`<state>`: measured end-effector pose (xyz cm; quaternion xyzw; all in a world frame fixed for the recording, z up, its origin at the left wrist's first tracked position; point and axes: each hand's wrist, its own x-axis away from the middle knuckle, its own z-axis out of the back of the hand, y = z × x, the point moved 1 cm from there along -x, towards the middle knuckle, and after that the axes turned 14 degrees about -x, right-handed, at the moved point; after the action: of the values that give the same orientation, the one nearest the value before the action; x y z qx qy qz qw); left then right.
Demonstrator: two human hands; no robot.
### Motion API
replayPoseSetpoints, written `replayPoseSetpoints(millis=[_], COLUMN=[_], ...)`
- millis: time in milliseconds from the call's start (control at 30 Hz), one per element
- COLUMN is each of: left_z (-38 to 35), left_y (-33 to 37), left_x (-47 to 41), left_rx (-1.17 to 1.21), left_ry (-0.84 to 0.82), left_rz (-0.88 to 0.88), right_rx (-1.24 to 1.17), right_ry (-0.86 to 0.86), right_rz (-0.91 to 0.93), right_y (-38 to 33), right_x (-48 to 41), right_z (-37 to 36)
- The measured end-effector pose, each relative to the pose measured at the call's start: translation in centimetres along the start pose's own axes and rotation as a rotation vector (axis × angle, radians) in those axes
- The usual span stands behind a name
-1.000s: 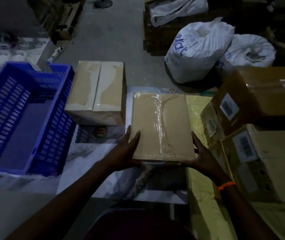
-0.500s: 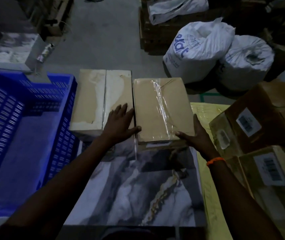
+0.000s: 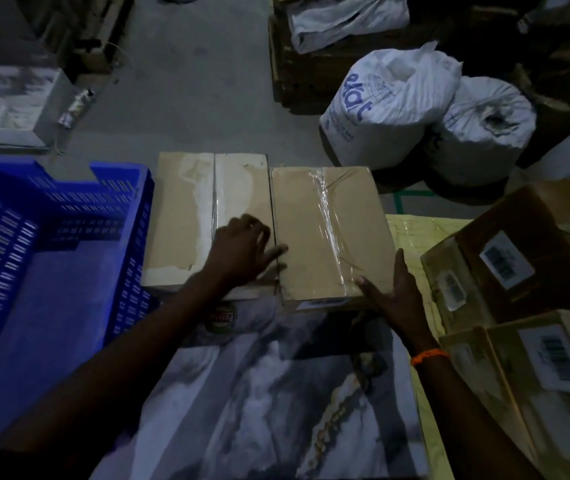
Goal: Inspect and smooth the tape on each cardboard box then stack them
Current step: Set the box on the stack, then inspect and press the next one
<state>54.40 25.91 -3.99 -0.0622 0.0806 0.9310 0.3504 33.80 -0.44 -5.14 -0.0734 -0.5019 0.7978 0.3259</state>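
So our left hand rests open on the plain box, right hand flat against the taped box, tape running away, nearer it.

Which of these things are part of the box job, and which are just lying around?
In the job: taped box, torn-top box beside it, left hand, right hand; labelled cartons probably waiting.
Lying about: blue crate, white sacks, marbled sheet underneath.
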Motion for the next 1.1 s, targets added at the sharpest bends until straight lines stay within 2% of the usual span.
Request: replayPoseSetpoints(millis=[100,167,233,300,567,967,1033,1100], left_z=[-0.2,-1.1,-1.9,-2.2,-1.8,-1.2,-1.3,-1.0], left_y=[-3.2,-5.1,-6.3,-7.3,-8.0,-7.0,-6.6,-5.6], left_x=[-6.0,-9.9,-12.8,-14.5,-14.9,-13.6,-12.6,-10.0], left_rx=[-0.044,-0.102,-0.133,-0.111,-0.125,-0.061,-0.012,0.08], left_ry=[-0.154,-0.226,-0.293,-0.347,-0.389,-0.347,-0.268,-0.157], left_rz=[0.062,0.098,0.143,0.178,0.058,0.069,0.068,-0.001], right_rx=[0.331,0.559,0.642,0.642,0.633,0.59,0.549,0.515], right_ry=[-0.048,-0.064,-0.128,-0.157,-0.153,-0.165,-0.125,0.034], right_rz=[0.057,0.293,0.506,0.584,0.552,0.518,0.528,0.443], right_y=[0.5,0.8,0.9,0.5,-1.0,-1.4,-1.6,-1.6], right_x=[1.2,1.9,2.2,1.7,0.0,0.9,1.0,0.5], right_z=[-0.7,-1.9,-3.6,-5.1,-6.6,-7.5,-7.2,-6.0])
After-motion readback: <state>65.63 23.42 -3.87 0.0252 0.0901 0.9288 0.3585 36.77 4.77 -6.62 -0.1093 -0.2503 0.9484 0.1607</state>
